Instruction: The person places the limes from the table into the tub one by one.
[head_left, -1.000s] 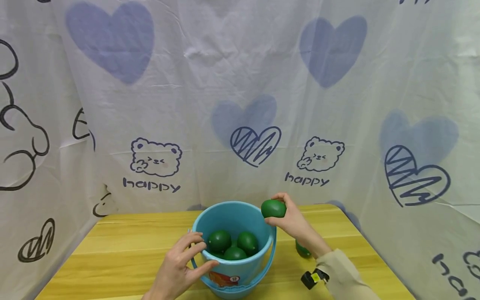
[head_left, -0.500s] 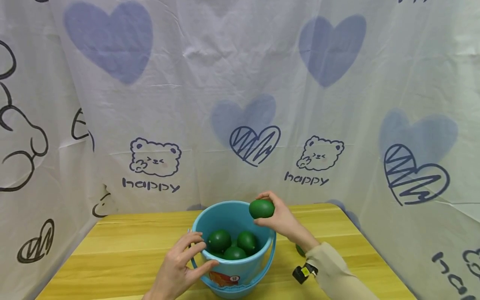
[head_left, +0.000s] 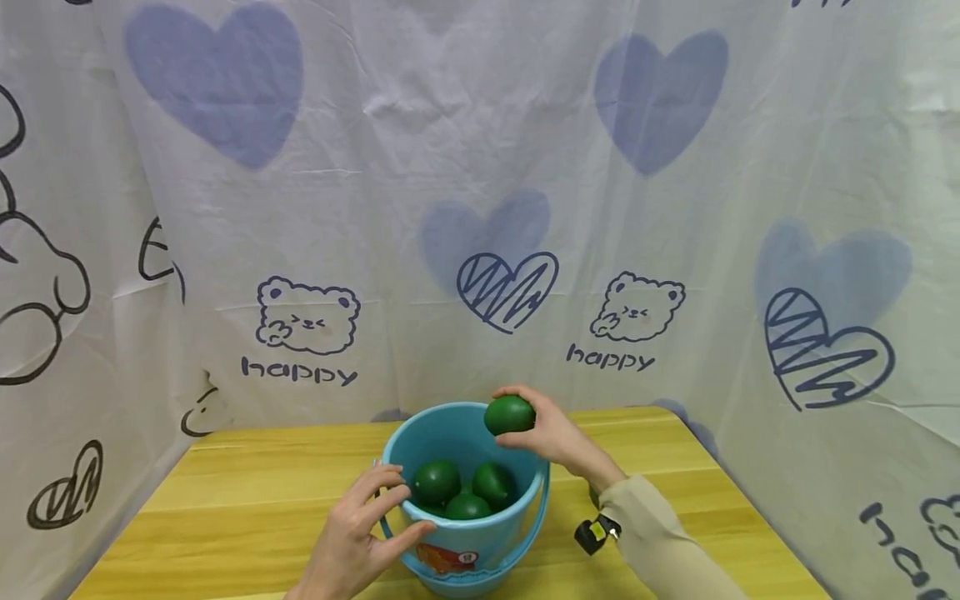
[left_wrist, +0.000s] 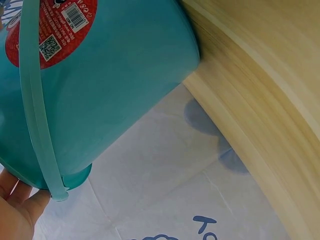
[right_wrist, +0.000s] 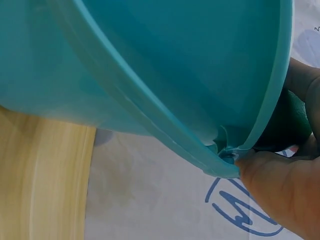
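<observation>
A light blue bucket (head_left: 510,510) stands upright on the table, with several smooth, dark green avocados (head_left: 437,482) inside. My right hand (head_left: 546,429) grips another green avocado (head_left: 509,415) between thumb and fingers, over the bucket's far right rim. In the right wrist view, that avocado (right_wrist: 286,122) is partly hidden by the bucket's rim and my thumb. My left hand (head_left: 356,525) touches the left side of the rim with its fingertips, thumb spread along the front. In the left wrist view, its fingers (left_wrist: 20,195) meet the rim near the handle's joint.
A sliver of one more avocado (head_left: 594,495) shows behind my right wrist. The bucket's handle (head_left: 542,521) hangs down at the front. A small black device (head_left: 596,533) is at my right cuff. Beyond the wooden table (head_left: 262,500) hangs a printed white curtain (head_left: 420,167).
My right hand has moved left with the avocado, from beside the bucket's right rim to over its opening. The left hand and bucket have stayed in place.
</observation>
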